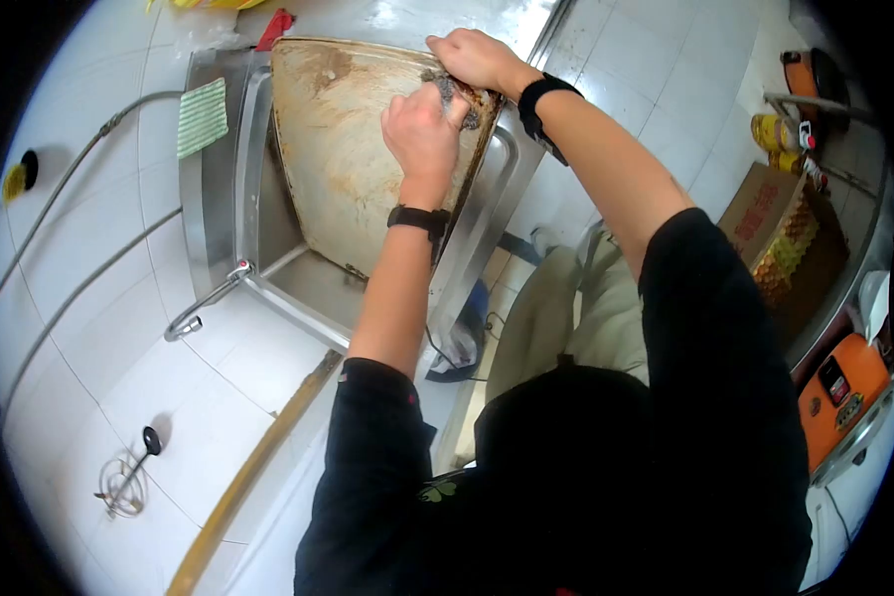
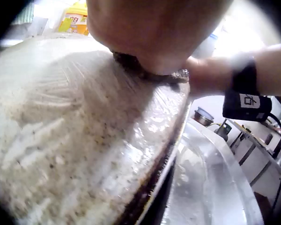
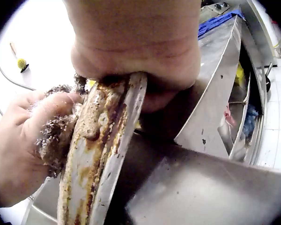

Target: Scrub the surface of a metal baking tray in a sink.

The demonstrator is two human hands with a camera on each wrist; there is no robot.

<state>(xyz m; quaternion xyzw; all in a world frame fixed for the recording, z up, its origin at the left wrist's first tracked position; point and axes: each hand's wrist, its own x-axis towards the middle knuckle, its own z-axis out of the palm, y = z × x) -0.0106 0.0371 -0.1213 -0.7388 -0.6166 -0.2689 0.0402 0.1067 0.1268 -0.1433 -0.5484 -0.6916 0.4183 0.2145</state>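
A: Where's the panel [image 1: 338, 169]?

B: At eleven o'clock in the head view, tilted in the sink [image 1: 298, 311], with brown stains across its face.

A: And the hands?

B: The left hand [image 1: 422, 134] has its fingers curled round a wad of steel wool [image 3: 54, 145], pressing it to the face near the panel's one o'clock corner. The right hand [image 1: 479, 62] grips the rim right beside it; I can't tell how its hidden fingertips lie.

A: How would you work that corner?

B: I'd let the right hand be the brace, since a tilted panel could slide under pushing. Then short, firm strokes toward seven o'clock, away from the gripping fingers.

A: And the edge?

B: The right wrist view shows brown crust [image 3: 91, 126] along it. That probably wants the wool folded over the rim and drawn lengthwise, lightly, so stray wire doesn't prick anyone.
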